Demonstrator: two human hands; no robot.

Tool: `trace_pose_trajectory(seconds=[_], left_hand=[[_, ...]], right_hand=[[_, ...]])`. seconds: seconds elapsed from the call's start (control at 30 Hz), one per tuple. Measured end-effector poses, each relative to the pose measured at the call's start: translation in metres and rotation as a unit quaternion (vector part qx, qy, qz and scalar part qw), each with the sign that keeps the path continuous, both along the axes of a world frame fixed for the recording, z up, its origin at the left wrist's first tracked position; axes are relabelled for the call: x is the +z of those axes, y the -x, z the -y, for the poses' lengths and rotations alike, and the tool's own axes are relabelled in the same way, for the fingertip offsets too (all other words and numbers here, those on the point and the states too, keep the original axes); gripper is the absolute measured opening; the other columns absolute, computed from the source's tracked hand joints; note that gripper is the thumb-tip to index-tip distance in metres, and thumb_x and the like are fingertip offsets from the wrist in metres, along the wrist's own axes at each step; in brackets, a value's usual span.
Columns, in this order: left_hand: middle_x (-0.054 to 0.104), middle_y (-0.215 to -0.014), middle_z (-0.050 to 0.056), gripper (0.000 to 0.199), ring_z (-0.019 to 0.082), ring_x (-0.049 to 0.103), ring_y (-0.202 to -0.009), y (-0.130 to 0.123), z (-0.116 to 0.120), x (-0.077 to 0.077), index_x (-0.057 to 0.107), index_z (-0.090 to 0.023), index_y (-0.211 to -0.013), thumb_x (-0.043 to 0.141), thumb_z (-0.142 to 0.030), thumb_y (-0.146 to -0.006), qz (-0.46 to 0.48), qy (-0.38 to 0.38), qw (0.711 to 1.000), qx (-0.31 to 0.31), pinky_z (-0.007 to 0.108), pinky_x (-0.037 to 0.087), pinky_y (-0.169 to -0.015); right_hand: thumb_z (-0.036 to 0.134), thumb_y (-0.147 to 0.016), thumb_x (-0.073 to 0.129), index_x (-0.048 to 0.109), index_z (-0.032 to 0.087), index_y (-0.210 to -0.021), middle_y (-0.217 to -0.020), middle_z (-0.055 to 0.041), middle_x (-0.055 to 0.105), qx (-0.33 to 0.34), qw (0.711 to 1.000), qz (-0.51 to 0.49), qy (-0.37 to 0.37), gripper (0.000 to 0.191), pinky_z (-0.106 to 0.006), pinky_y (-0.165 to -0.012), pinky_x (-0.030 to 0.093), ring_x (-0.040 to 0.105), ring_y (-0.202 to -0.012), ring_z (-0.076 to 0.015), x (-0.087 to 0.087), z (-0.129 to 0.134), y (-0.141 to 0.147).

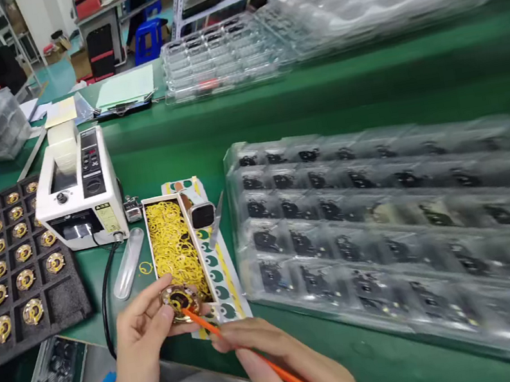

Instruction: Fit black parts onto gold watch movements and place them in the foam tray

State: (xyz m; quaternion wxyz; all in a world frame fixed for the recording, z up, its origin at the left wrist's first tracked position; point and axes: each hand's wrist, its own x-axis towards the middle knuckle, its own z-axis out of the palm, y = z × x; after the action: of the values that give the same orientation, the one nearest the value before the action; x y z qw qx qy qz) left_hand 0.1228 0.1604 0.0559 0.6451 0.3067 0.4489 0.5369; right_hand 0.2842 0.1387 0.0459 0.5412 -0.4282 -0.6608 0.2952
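Observation:
My left hand [141, 344], with a blue wristband, pinches a round gold-coloured metal part [182, 299] with a dark centre between thumb and fingers. My right hand [283, 359] grips a thin orange stick [205, 323]. The stick's tip meets the face of the round part, at or near a yellow piece on it. Just beyond my left hand stands a shallow box [204, 268] full of thin yellow rings [168, 231]. One loose yellow ring [145, 268] lies on the green table left of the box.
A black foam tray [66, 304] of gold round parts lies at left, beside a white tape dispenser [107, 170]. A clear tray [243, 258] with dark parts covers the right. A watch [203, 215], pointed metal tool [217, 222] and clear plastic scoop-like piece [129, 264] lie near the box.

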Motion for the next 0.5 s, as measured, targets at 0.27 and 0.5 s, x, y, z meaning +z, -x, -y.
trace_pose_trajectory(seconds=[0.27,0.5], left_hand=[[0.077,-0.113,0.006,0.030,0.026,0.075,-0.098,-0.002,0.004,-0.001,0.074,-0.034,-0.118,0.072,-0.037,-0.088,-0.015,-0.022,0.999,-0.041,0.028,0.064,-0.075],[0.079,-0.091,0.004,0.037,0.020,0.077,-0.075,-0.005,0.000,-0.002,0.076,-0.031,-0.115,0.079,-0.043,-0.080,-0.011,0.043,0.999,-0.027,0.026,0.063,-0.071]], right_hand=[[0.001,-0.089,0.053,0.067,0.019,-0.106,-0.092,-0.0081,0.075,0.078,0.995,-0.014,-0.054,0.028,-0.027,-0.071,0.064,0.074,-0.084,-0.0180,-0.012,-0.007,-0.010],[0.005,-0.097,0.048,0.069,0.013,-0.107,-0.096,-0.0087,0.078,0.112,0.953,0.166,-0.229,0.025,-0.028,-0.084,0.064,0.075,-0.095,-0.0176,-0.023,-0.010,-0.026]])
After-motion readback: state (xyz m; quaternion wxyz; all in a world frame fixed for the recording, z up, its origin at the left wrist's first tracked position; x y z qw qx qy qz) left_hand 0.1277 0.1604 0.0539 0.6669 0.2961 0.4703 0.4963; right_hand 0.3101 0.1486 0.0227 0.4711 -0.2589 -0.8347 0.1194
